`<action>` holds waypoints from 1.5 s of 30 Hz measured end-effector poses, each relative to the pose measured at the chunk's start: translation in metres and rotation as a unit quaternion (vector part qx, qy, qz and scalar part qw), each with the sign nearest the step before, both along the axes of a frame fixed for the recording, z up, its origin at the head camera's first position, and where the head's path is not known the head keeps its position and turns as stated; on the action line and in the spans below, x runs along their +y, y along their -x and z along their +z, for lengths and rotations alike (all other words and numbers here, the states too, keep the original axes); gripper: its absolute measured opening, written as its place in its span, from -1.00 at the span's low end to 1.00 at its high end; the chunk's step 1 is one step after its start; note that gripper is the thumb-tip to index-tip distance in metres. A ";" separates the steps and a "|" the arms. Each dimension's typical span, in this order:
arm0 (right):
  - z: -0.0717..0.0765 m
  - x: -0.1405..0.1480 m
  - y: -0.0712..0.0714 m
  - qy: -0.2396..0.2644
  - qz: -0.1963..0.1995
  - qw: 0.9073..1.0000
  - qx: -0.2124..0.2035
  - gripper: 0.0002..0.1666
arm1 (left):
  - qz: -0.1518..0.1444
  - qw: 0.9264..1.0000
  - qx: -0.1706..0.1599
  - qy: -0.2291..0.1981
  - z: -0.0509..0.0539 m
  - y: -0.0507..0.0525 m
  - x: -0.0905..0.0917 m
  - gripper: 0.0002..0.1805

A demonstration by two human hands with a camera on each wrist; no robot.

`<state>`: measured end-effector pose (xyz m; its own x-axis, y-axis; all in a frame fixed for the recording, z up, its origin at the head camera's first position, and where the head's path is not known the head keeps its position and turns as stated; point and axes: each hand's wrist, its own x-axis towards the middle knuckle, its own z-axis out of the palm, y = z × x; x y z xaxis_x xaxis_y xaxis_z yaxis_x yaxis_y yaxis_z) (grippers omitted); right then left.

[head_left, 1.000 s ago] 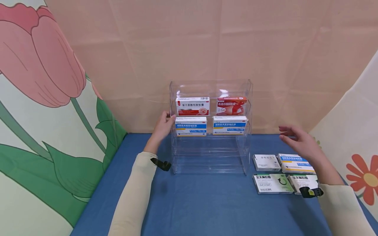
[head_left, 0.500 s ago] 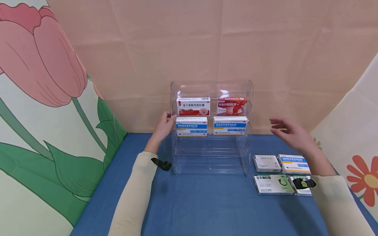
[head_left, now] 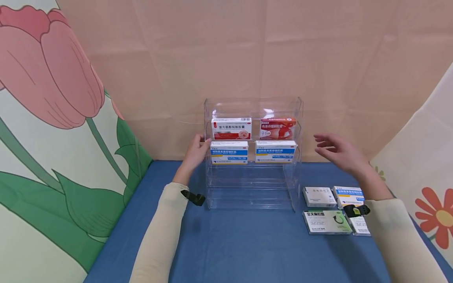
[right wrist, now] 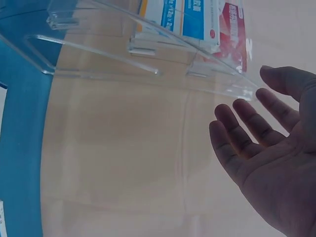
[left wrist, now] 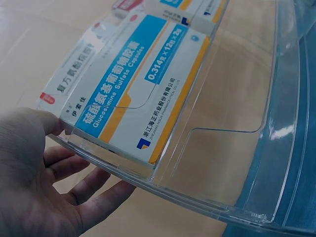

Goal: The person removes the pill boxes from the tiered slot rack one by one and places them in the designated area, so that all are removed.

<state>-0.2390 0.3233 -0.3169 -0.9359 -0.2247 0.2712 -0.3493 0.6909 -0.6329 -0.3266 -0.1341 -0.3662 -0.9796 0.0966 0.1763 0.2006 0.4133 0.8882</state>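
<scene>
The left hand (head_left: 195, 152) pinches the clear rack (head_left: 251, 203) at its left side; the right hand (head_left: 342, 154) hovers apart to the right, fingers loosely spread

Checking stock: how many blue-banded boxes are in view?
3: left box and right box in the lower filled row of the clear rack, third box on the blue cloth, partly hidden by the right arm. Others may be hidden.

I can make out 伊索佳, 硫酸氨基葡萄糖胶囊, "Glucosamine Sulfate Capsules" and "0.314" on the leftmost white, blue and orange cardboard box (left wrist: 138, 89); 复方氨酚烷胺胶囊 on the white-and-red oblong box (head_left: 231, 129); 布洛芬缓释胶囊 and "12" on the bright red oblong box (head_left: 277, 129); 全天麻胶囊 on the left-hand green-and-white flat box (head_left: 327, 223).
</scene>
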 end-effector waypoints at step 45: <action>0.016 -0.073 0.027 -0.026 0.060 0.998 0.009 -0.40 | -0.006 1.000 0.007 0.000 -0.001 0.002 0.000 -0.54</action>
<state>-0.2661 0.2503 -0.3007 -0.8966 -0.3481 0.2739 -0.4425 0.6751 -0.5903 -0.3284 -0.1344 -0.3677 -0.9760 0.1078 0.1892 0.2170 0.4106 0.8856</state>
